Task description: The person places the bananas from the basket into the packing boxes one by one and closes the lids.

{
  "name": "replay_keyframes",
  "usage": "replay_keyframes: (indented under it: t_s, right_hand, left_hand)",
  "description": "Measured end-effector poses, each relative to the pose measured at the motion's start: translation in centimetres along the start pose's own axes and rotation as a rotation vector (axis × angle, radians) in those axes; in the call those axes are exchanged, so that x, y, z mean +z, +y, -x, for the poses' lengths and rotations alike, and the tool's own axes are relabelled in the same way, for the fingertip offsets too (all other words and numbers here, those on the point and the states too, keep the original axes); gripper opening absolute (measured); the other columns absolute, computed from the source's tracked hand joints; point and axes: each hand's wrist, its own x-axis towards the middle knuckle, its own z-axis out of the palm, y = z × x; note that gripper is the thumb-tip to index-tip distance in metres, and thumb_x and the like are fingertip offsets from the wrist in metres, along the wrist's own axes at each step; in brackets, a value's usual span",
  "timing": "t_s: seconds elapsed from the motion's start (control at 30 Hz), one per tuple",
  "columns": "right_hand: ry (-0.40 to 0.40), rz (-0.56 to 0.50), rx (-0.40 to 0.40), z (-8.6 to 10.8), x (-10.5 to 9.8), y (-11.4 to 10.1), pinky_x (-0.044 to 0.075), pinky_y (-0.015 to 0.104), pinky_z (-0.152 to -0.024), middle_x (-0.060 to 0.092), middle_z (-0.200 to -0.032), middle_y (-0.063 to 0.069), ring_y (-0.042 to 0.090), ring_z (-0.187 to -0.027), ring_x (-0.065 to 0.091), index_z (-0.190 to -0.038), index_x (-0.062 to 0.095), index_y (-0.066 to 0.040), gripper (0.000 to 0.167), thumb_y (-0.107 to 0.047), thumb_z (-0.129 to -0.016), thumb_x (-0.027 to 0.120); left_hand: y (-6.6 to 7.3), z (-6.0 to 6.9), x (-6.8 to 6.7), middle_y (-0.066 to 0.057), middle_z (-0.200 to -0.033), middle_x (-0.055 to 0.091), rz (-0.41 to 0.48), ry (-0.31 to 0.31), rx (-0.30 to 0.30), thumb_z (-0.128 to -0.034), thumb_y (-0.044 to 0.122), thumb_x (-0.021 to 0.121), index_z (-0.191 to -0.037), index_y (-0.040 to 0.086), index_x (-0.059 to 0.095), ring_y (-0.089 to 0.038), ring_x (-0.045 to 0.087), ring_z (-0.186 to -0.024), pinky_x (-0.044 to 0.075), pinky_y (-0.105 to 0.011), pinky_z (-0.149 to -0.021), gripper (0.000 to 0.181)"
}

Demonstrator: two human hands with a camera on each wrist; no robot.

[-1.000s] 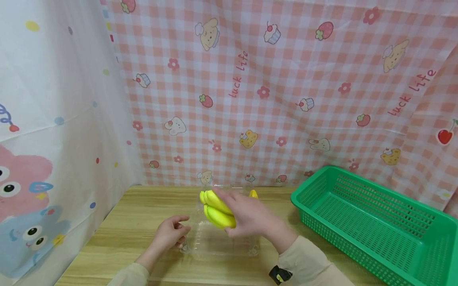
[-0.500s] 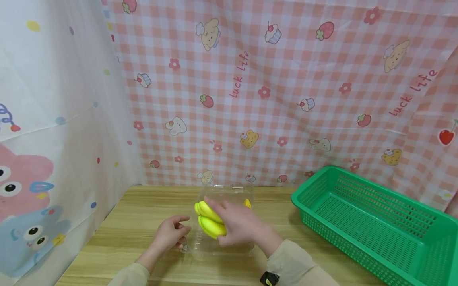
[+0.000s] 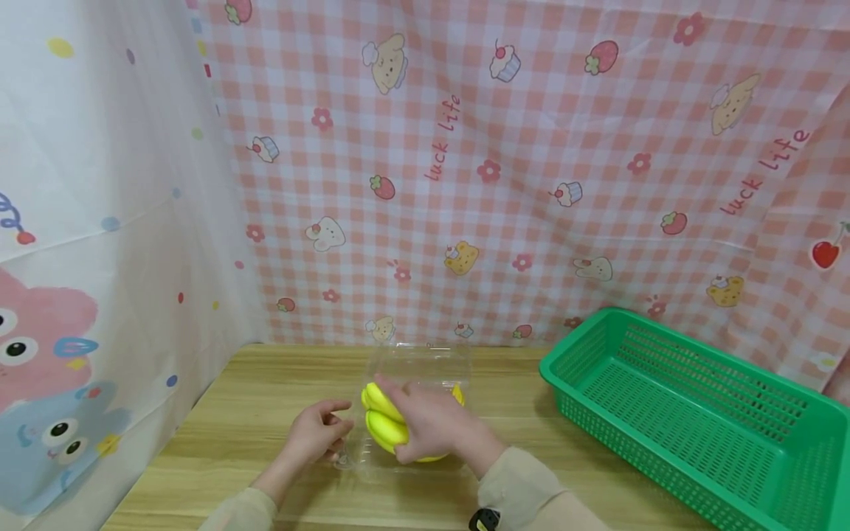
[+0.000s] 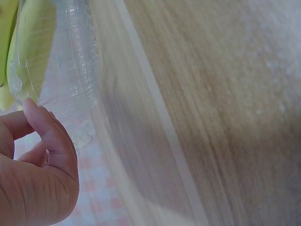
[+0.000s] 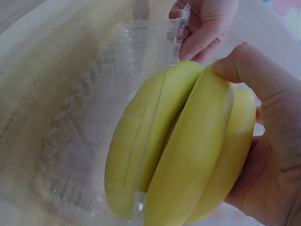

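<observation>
A bunch of yellow bananas [image 3: 385, 429] is gripped from above by my right hand [image 3: 437, 422]. It is partly down inside a clear plastic clamshell box [image 5: 89, 136], whose lid [image 3: 420, 361] stands raised at the back. In the right wrist view the thumb lies over one banana [image 5: 190, 150], and the clear wall crosses in front of another. My left hand [image 3: 315, 434] holds the box's left rim between thumb and curled fingers. The left wrist view shows the fingertips [image 4: 33, 106] at that clear edge. The palm side of my right hand is hidden in the head view.
A green perforated plastic basket [image 3: 637, 435] stands at the right of the wooden table [image 3: 265, 383]. Behind hangs a pink checked curtain [image 3: 425, 221], with a white printed curtain [image 3: 133, 221] on the left.
My right hand has moved left and down with the bananas, from above the box to inside its walls. The left hand has stayed at the rim.
</observation>
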Motion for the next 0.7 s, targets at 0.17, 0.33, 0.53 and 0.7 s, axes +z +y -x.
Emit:
replay_keyframes:
  t_s: [0.17,0.33,0.53,0.7]
  right_hand:
    - [-0.026,0.000,0.033,-0.2,0.4,-0.2,0.041,0.023,-0.052,0.059,-0.096,0.003,0.008,-0.068,0.047,-0.156,0.029,-0.017,0.104,-0.033,-0.068,0.083]
    - [-0.067,-0.022,0.059,-0.5,0.8,-0.5,0.042,0.022,-0.051,0.059,-0.095,0.003,0.008,-0.067,0.048,-0.156,0.028,-0.017,0.104,-0.031,-0.069,0.084]
    - [-0.098,-0.041,0.084,-0.8,1.5,-0.7,0.043,0.023,-0.050,0.057,-0.093,0.002,0.008,-0.064,0.048,-0.157,0.027,-0.019,0.107,-0.031,-0.068,0.085]
    - [-0.101,-0.018,0.077,-0.9,1.8,-0.7,0.042,0.024,-0.050,0.054,-0.088,-0.001,0.009,-0.063,0.048,-0.156,0.029,-0.018,0.104,-0.033,-0.069,0.085]
  left_hand:
    - [-0.1,-0.1,0.0,-0.008,-0.078,0.055,-0.009,0.002,-0.001,-0.0918,0.000,0.066,-0.130,-0.006,0.058,-0.014,0.051,-0.056,0.045,-0.023,-0.044,0.040]
    - [0.0,-0.1,0.0,-0.008,-0.078,0.056,-0.021,0.006,0.003,-0.0914,0.001,0.066,-0.129,-0.006,0.059,-0.015,0.052,-0.056,0.047,-0.025,-0.044,0.039]
    - [0.0,-0.1,0.0,-0.008,-0.078,0.056,-0.015,-0.002,0.001,-0.0916,0.001,0.066,-0.129,-0.007,0.059,-0.015,0.052,-0.057,0.047,-0.025,-0.045,0.039]
    - [0.1,0.0,0.0,-0.009,-0.078,0.055,-0.014,-0.001,-0.002,-0.0921,0.001,0.066,-0.130,-0.006,0.059,-0.015,0.052,-0.057,0.047,-0.025,-0.044,0.039]
